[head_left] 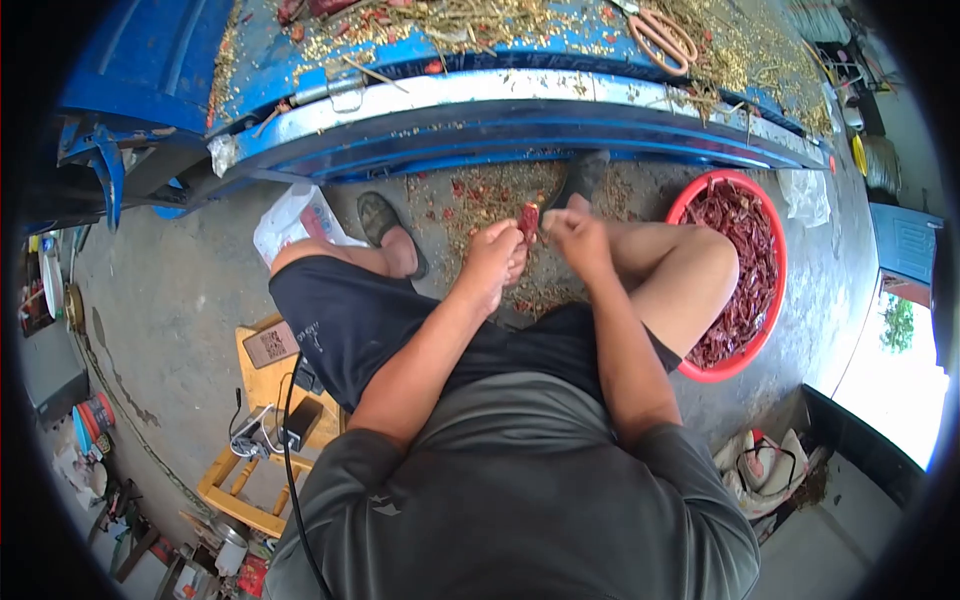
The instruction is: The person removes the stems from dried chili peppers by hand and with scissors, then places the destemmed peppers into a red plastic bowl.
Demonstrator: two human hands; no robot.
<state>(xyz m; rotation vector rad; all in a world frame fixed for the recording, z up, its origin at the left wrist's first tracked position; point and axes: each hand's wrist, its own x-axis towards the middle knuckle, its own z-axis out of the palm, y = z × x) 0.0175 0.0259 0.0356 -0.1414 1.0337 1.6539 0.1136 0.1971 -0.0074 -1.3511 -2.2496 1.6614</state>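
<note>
My left hand (495, 258) is closed around a dried red chili pepper (528, 218), whose upper end sticks out above the fingers and looks pale at the tip. Close beside it, my right hand (580, 242) is curled with its fingers drawn in; motion blurs the fingertips, and whatever they pinch is hidden. Against my right knee stands a red tub (778, 290) full of dried red chilies (735, 270). Orange-handled scissors (662, 42) lie on the blue metal bed (590, 50) ahead, among stems and yellow seeds.
Seeds and red scraps litter the floor (440, 185) between my feet. To the left are a white plastic bag (300, 220) and a wooden stool (252, 350) carrying a phone-like card (271, 346) and cables. A cloth sack (762, 470) sits behind the tub.
</note>
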